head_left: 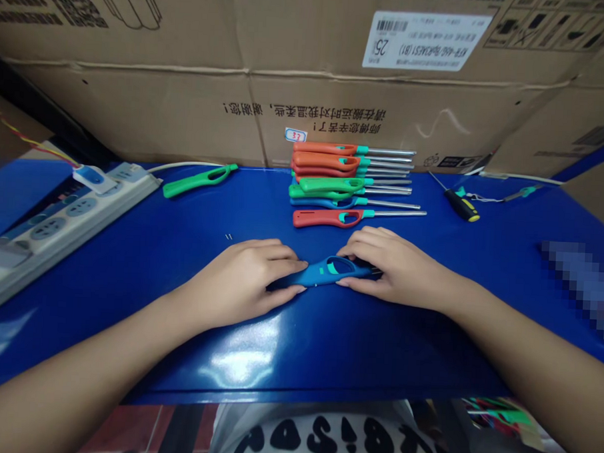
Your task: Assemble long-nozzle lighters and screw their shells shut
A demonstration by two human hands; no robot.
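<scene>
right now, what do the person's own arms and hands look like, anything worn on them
The left hand and right hand are bare, with no gloves or visible rings on the fingers. The left forearm and right forearm show no sleeves, watches or bracelets.

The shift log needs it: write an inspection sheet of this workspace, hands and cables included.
Surface: glossy blue table, reflecting light near its front edge.
Work items: blue lighter held; stacked lighters behind it.
Clutter: green handle and two tiny metallic bits to the left, screwdriver to the right.
Hands: left hand and right hand grip the blue lighter's opposite ends.
Cables: white cable along the back; red-yellow wires by the power strip.
Surroundings: printed cardboard behind.
</scene>
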